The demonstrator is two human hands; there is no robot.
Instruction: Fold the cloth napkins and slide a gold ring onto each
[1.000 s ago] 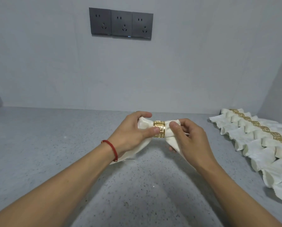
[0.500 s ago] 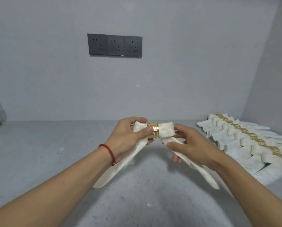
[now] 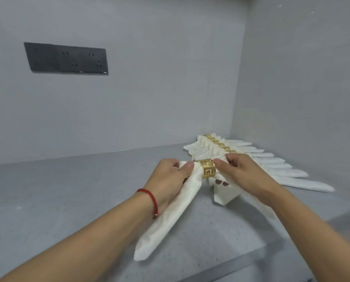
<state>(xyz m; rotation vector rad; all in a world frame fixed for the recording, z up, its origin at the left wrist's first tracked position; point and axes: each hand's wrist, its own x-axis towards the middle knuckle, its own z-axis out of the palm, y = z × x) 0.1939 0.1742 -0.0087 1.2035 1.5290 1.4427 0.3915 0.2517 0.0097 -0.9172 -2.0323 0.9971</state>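
Observation:
A white folded napkin (image 3: 171, 214) hangs in the air over the grey counter, with a gold patterned ring (image 3: 207, 169) around its middle. My left hand (image 3: 170, 178) grips the napkin just left of the ring, thumb on top. My right hand (image 3: 244, 174) grips it just right of the ring. The napkin's two long ends droop down toward me, one on each side. Behind my right hand lies a row of several finished napkins (image 3: 271, 165), each with a gold ring (image 3: 214, 141).
The grey speckled counter (image 3: 68, 190) runs to a front edge at the lower right. Grey walls meet in a corner behind the napkin row. A dark socket panel (image 3: 66, 58) is on the back wall.
Both hands have carried the ringed napkin to the right, close to the near end of the finished row. The view has swung right, and the napkin's ends hang longer.

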